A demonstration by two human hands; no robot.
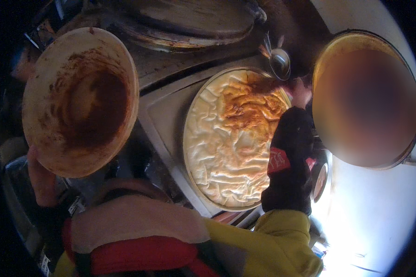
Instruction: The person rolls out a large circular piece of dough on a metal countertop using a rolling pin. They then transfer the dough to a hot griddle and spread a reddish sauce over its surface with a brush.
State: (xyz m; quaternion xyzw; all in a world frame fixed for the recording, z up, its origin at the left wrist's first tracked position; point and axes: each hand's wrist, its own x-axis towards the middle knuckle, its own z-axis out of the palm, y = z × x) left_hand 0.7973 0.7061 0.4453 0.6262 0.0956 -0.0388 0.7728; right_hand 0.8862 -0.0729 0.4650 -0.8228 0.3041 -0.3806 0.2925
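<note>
My left hand (43,183) grips the lower left rim of a pale bowl (43,104). The bowl tilts to show reddish-brown sauce smeared over its inside. Before me lies a round pan (190,180) holding a wrinkled sheet of pale dough (211,149). An orange-brown coating covers the dough's upper right part. At the pan's upper right edge is my right hand (300,93), mostly in shadow, beyond a dark sleeve with a red patch. A shiny metal spoon-like utensil (280,64) shows just past this hand; whether the fingers hold it is unclear.
Under the pan is a metal surface (163,114) with raised edges. A large round dark pan or lid (194,17) stands at the back. To the right is a round vessel with a yellowish rim (320,69), its inside blurred. A smaller round object (320,183) sits below it.
</note>
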